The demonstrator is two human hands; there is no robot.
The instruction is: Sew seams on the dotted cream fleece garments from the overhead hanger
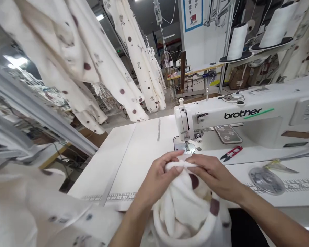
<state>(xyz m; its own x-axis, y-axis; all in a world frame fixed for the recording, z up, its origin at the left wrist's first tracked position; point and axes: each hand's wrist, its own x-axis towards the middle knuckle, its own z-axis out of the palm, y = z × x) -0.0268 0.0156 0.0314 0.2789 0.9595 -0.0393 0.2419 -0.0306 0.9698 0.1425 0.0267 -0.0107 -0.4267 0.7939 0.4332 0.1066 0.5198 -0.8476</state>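
Observation:
Both my hands pinch the folded edge of a white fleece garment (pixel 181 202) with dark red dots, held just in front of the needle plate (pixel 189 148) of a white sewing machine (pixel 247 116). My left hand (pixel 161 176) grips the fabric edge from the left, fingers closed on it. From the right, my right hand (pixel 212 173) presses the same edge with closed fingers. The rest of the garment bunches down toward my lap.
Red thread snips (pixel 231 153) lie on the white table (pixel 134 151) right of the needle. A clear round disc (pixel 266 180) and a clip (pixel 280 166) lie further right. Dotted white garments (pixel 98 65) hang overhead at left. Thread cones (pixel 237 41) stand behind the machine.

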